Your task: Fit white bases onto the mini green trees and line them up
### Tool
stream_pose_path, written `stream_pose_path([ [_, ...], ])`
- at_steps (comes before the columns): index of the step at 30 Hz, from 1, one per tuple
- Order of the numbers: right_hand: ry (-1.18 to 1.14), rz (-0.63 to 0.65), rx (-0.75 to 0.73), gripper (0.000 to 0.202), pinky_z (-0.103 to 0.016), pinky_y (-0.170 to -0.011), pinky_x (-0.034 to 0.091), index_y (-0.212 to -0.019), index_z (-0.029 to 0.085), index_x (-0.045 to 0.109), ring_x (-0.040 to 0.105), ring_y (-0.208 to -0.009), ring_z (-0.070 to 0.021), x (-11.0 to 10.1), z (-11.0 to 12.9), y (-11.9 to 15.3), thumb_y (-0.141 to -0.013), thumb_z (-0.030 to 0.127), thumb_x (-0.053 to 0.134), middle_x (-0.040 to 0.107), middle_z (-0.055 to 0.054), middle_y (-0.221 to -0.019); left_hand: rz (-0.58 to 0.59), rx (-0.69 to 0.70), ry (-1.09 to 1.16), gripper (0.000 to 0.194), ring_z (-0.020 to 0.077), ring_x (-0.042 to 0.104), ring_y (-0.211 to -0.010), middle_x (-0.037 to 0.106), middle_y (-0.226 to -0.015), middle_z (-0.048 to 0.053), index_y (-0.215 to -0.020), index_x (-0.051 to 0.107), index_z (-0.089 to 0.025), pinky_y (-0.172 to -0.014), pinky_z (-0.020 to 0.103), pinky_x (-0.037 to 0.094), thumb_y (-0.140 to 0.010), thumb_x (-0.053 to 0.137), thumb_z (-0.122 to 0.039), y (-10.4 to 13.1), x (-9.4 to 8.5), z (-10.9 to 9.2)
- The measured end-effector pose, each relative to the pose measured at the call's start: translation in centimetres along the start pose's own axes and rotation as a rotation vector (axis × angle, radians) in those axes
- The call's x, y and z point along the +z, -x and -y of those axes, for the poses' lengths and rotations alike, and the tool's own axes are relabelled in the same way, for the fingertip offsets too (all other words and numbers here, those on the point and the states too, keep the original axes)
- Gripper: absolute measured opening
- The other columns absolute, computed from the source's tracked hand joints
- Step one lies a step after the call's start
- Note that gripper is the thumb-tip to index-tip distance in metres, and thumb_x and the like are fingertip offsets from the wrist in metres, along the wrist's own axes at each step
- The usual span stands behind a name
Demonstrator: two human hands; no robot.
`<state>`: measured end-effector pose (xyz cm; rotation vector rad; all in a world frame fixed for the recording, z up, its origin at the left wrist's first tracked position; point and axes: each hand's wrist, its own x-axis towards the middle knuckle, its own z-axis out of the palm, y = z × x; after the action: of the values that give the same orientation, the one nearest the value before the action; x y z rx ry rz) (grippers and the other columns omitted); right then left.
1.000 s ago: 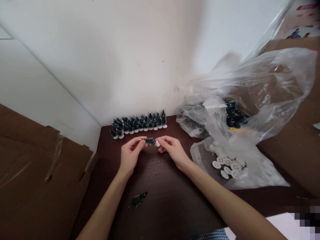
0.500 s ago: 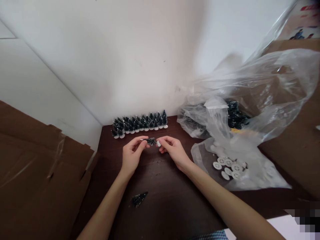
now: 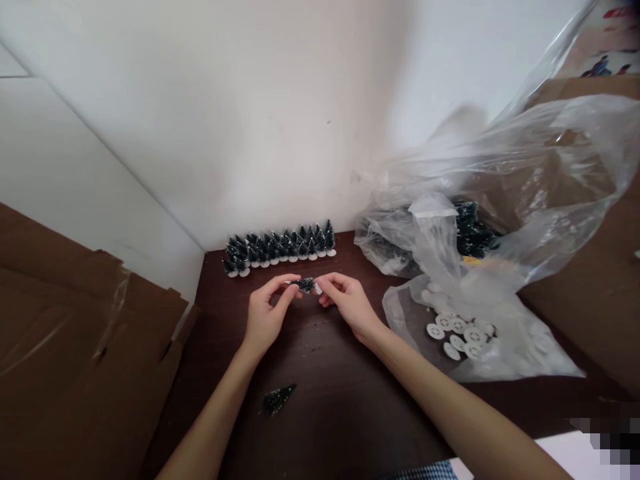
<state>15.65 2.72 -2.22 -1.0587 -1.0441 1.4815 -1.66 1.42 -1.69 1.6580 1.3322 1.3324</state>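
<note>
My left hand [image 3: 266, 312] pinches a small dark green, white-flecked tree [image 3: 304, 285], which lies sideways with its tip to the left. My right hand [image 3: 349, 303] pinches a white round base [image 3: 318, 289] against the tree's right end. Behind the hands, several little trees on white bases [image 3: 285, 248] stand upright in rows along the wall. One loose tree without a base [image 3: 279, 400] lies on the dark table [image 3: 320, 380], nearer to me.
A clear bag with several white bases [image 3: 474, 335] lies at the right. Behind it, a large clear bag [image 3: 435, 230] holds more dark trees. Brown cardboard [image 3: 75, 333] stands at the left, and a cardboard box [image 3: 590, 293] at the far right.
The tree has shifted slightly right, and its end now meets the white base. My left hand has moved a little to the right with it.
</note>
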Motion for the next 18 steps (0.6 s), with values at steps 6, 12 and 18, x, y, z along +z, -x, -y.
stream_pose_path([
  [6,0.036,-0.006,-0.017,0.037,-0.027,-0.061,0.046,-0.075,0.017,0.068,0.056,-0.061,-0.0122,0.02,-0.04,-0.01,-0.071,0.053,0.074,0.066,-0.002,-0.072,0.001,0.009,-0.001,0.02,0.0157,0.067,-0.069,0.072,-0.07,0.001,-0.1,0.073,-0.017,-0.073,0.026,0.05,-0.088,0.063,-0.029,-0.04,0.18,-0.07],
  [12,0.057,-0.014,-0.04,0.035,-0.026,-0.061,0.045,-0.071,0.017,0.066,0.055,-0.06,-0.012,0.1,-0.1,0.08,-0.072,0.052,0.073,0.064,-0.001,-0.069,-0.001,-0.002,-0.008,0.021,0.0158,0.066,-0.067,0.071,-0.069,0.001,-0.1,0.073,-0.016,-0.071,0.026,0.051,-0.088,0.063,-0.03,0.02,0.29,-0.02],
  [18,0.072,-0.032,-0.044,0.035,-0.026,-0.06,0.045,-0.068,0.017,0.064,0.055,-0.058,-0.0123,0.09,-0.05,0.09,-0.073,0.051,0.073,0.062,0.0,-0.065,-0.006,0.029,-0.044,0.021,0.0155,0.066,-0.067,0.071,-0.069,0.001,-0.101,0.073,-0.016,-0.07,0.026,0.05,-0.089,0.063,-0.029,0.21,0.42,-0.01],
])
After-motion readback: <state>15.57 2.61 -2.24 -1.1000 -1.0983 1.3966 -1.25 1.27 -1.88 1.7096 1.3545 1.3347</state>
